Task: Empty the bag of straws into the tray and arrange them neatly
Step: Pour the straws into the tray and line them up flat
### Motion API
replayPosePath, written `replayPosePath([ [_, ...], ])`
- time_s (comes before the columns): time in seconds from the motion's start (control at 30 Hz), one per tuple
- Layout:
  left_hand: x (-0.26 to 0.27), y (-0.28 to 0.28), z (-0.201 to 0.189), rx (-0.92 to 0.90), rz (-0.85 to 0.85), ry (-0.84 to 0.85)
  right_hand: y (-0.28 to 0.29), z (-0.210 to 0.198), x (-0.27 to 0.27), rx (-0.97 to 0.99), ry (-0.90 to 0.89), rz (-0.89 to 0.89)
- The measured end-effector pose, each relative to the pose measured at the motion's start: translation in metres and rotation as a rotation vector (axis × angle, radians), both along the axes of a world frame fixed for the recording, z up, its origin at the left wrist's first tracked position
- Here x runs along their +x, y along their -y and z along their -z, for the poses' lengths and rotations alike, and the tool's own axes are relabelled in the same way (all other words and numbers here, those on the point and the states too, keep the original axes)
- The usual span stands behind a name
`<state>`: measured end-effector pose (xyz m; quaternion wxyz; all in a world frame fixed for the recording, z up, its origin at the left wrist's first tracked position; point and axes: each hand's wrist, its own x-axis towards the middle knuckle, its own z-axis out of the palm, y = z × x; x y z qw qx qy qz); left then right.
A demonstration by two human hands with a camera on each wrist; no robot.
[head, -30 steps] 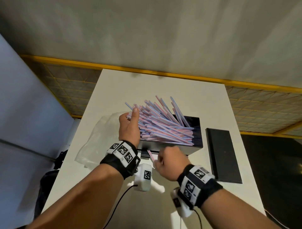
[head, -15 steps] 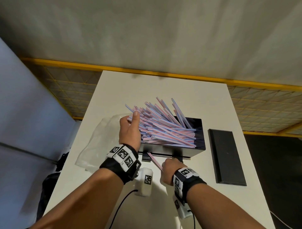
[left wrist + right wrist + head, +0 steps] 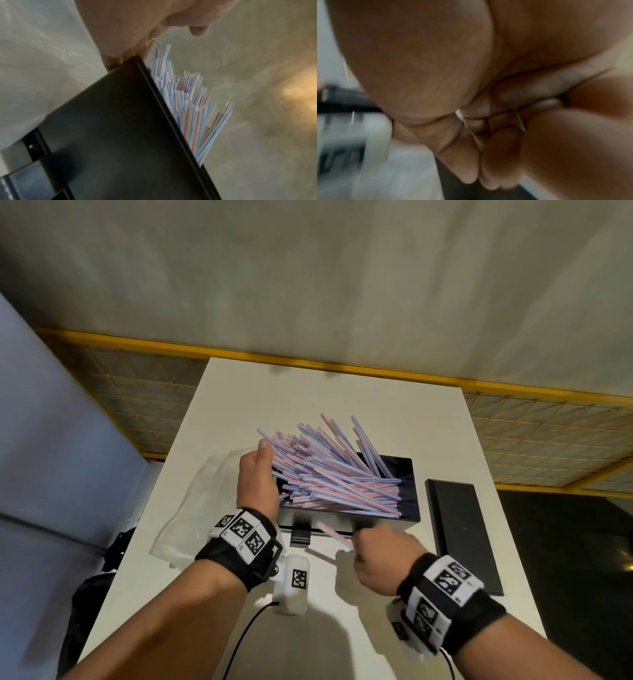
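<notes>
A heap of pink-and-blue striped straws (image 3: 337, 474) lies askew in the black tray (image 3: 409, 494), many ends sticking out over its far left rim. My left hand (image 3: 258, 474) stands at the tray's left end, its straight fingers pressed against the straw ends (image 3: 188, 108); the tray's front wall (image 3: 111, 128) fills the left wrist view. My right hand (image 3: 375, 549) hovers just in front of the tray and pinches a single straw (image 3: 334, 535). Its curled fingers (image 3: 488, 155) hide most of that straw in the blurred right wrist view. The empty clear bag (image 3: 205, 501) lies flat left of the tray.
A flat black lid (image 3: 462, 535) lies to the right of the tray on the white table (image 3: 325, 392). A small black clip (image 3: 300, 537) juts from the tray's front. A yellow-framed mesh barrier (image 3: 548, 440) runs behind the table.
My right hand dipped to the table in front of the tray, then shifted right and lifted, still pinching the single straw. The left hand stayed against the straw ends.
</notes>
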<state>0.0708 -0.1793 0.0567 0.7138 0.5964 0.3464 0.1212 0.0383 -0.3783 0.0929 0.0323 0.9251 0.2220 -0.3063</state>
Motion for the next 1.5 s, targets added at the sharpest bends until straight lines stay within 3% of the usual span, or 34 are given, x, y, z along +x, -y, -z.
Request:
replayPosePath([
  [0.13, -0.001, -0.008, 0.002, -0.159, -0.010, -0.013, 0.006, -0.060, 0.023, 0.203, 0.300, 0.020],
  [0.27, -0.001, -0.008, 0.018, -0.060, 0.056, -0.079, -0.006, -0.039, 0.049, 0.282, 0.388, -0.035],
  [0.43, -0.021, -0.008, -0.004, 0.264, 0.158, -0.169, -0.005, 0.010, 0.060, 0.335, 0.246, 0.026],
  [0.57, -0.038, -0.009, -0.014, 0.606, 0.311, -0.264, -0.001, 0.020, 0.061, 0.427, 0.279, 0.060],
  [0.73, -0.033, -0.018, -0.025, 0.787, 0.465, -0.263, -0.002, 0.028, 0.061, 0.540, 0.296, 0.146],
  [0.9, -0.027, -0.013, -0.084, 0.830, 0.423, -0.027, -0.006, 0.029, 0.063, 0.634, 0.305, 0.255],
  [1.03, -0.027, -0.010, -0.152, 0.747, 0.365, 0.329, -0.008, 0.019, 0.064, 0.646, 0.244, 0.280],
  [1.17, -0.024, -0.017, -0.183, 0.681, 0.331, 0.490, 0.001, 0.008, 0.065, 0.677, 0.191, 0.364],
  [1.27, -0.016, -0.017, -0.171, 0.611, 0.334, 0.470, 0.018, -0.004, 0.070, 0.708, 0.244, 0.441],
  [1.4, -0.005, -0.012, -0.114, 0.542, 0.414, 0.235, 0.041, -0.019, 0.080, 0.747, 0.314, 0.570],
  [1.5, -0.005, -0.006, -0.075, 0.621, 0.515, 0.061, 0.046, -0.018, 0.081, 0.703, 0.359, 0.556],
])
